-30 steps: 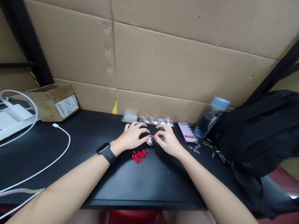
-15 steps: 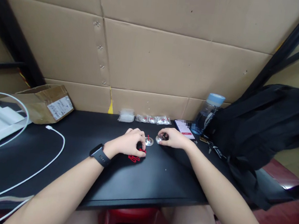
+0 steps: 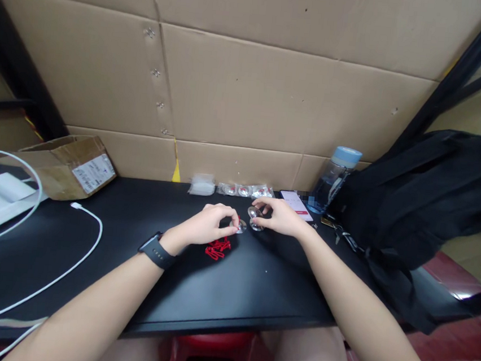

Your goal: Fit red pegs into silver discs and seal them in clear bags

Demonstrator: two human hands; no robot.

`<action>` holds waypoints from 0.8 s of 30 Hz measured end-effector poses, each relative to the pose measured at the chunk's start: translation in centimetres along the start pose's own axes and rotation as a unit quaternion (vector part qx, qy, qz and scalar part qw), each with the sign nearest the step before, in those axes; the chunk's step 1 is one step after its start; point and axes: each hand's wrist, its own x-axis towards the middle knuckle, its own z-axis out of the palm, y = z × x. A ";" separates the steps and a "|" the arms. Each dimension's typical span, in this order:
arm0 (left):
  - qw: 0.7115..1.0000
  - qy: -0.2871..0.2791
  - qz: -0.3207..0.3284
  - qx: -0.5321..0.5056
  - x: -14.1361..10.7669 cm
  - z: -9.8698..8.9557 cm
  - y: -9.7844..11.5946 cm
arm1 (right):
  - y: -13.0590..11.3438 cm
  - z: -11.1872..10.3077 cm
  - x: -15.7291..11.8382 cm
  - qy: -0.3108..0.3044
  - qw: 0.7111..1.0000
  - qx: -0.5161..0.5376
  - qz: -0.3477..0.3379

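A small shiny domed disc, looking like a finger cymbal [image 3: 242, 226], lies on the black table with red at its centre. My left hand [image 3: 213, 223], wearing a dark watch, has thumb and forefinger pinched at the red piece on this cymbal's near-left side. Under that hand is a small heap of red cord [image 3: 216, 248]. Just to the right, my right hand [image 3: 277, 217] grips a shiny metal cymbal [image 3: 254, 212] by its edge, tilted up. More shiny metal [image 3: 256, 226] shows below it by the thumb; whether that is a second cymbal I cannot tell.
Along the cardboard wall lie clear packets [image 3: 244, 190] of similar discs and a stack of clear bags [image 3: 202, 186]. A phone [image 3: 301, 208], water bottle [image 3: 335, 175], keys [image 3: 339, 234] and black backpack [image 3: 425, 204] are at right. A cardboard box [image 3: 69, 169] and white cable [image 3: 94, 240] are at left.
My left hand has shifted from above the red cord to the cymbal, and its fingers have closed. The cymbal in my right hand has been tipped up. The view has moved slightly.
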 end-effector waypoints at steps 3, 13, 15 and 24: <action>0.997 0.059 -0.039 -0.041 0.2 0.2 -0.2 | -0.9 0.6 0.0 0.040 0.994 0.101 -0.016; 0.965 0.224 -0.062 -0.119 0.8 0.4 -0.6 | -3.7 2.9 -0.3 0.081 0.951 0.296 -0.035; 0.956 0.249 -0.065 -0.140 0.8 0.4 -0.5 | -4.0 3.1 -0.3 0.088 0.949 0.298 -0.042; 0.955 0.263 -0.054 -0.122 0.6 0.5 -0.1 | -4.1 3.9 -0.1 0.105 0.952 0.283 -0.051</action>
